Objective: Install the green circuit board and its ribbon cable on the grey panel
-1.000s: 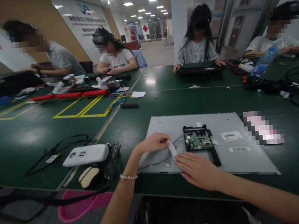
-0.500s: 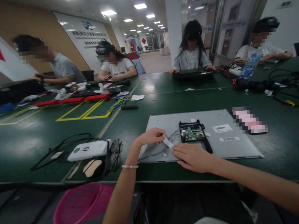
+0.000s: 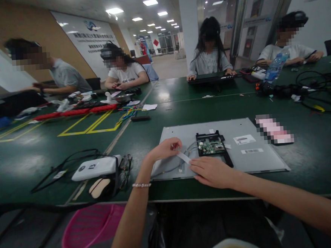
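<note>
A thin grey flat panel [image 3: 259, 162] lies on the green table in front of me. On it sits a black frame with a green circuit board [image 3: 211, 146], and grey cables [image 3: 169, 171] run left from the board. A white strip of tape [image 3: 184, 158] slants across the cables between my hands. My left hand [image 3: 167, 148] is closed, its curled fingertips at the strip's upper end; the exact grip is partly hidden. My right hand [image 3: 212, 171] lies flat, fingers stretched out and fingertips on the strip's lower end, thumb apart.
Left of the panel lie a white power bank [image 3: 96, 167], a mouse [image 3: 100, 188], glasses [image 3: 125, 168] and a black cable. A pixelated pink phone [image 3: 275, 129] lies right. A pink basket [image 3: 90, 227] is below the edge. Several people sit across the table.
My left fingers have curled and lifted slightly up and left at the strip's upper end. My right hand stays on the lower end. The whole view has shifted a little.
</note>
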Available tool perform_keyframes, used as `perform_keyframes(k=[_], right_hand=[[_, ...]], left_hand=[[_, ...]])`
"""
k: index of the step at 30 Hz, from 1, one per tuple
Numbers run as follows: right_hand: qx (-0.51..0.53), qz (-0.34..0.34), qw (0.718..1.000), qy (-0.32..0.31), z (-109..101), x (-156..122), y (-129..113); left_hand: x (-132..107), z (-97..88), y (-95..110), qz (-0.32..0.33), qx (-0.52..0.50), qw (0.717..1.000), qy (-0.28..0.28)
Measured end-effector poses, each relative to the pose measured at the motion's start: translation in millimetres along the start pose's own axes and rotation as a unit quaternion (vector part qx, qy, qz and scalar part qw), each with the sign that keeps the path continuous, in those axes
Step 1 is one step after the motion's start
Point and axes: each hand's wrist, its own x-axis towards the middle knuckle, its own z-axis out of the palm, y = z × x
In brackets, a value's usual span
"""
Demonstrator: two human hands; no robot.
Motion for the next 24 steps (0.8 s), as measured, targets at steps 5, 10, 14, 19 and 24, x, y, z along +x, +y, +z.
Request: perform_keyframes(k=[5,10,14,19,24], right_hand=[[-0.006,-0.006,1.000,-0.008,-2,0,0],[-0.013,-0.013,1.000,-0.017,-6,1,0],[-0.018,-0.024,0.999,-0.024,-10,2,1],[0.001,-0.017,0.999,-0.027,-13,2,4],[0.017,-0.001,1.000,-0.021,-18,-1,9]], left_hand=[[3,6.2,1,0.002,0.009,0.999,-0.038],[4,13.3,7,-0.034,0.004,0.999,-0.033],[4,15.0,8,-0.045,0.028,0.998,-0.025],[5,14.4,7,-0.037,0.030,0.999,-0.026],[5,13.8,9,-0.044,0.033,0.998,-0.026]])
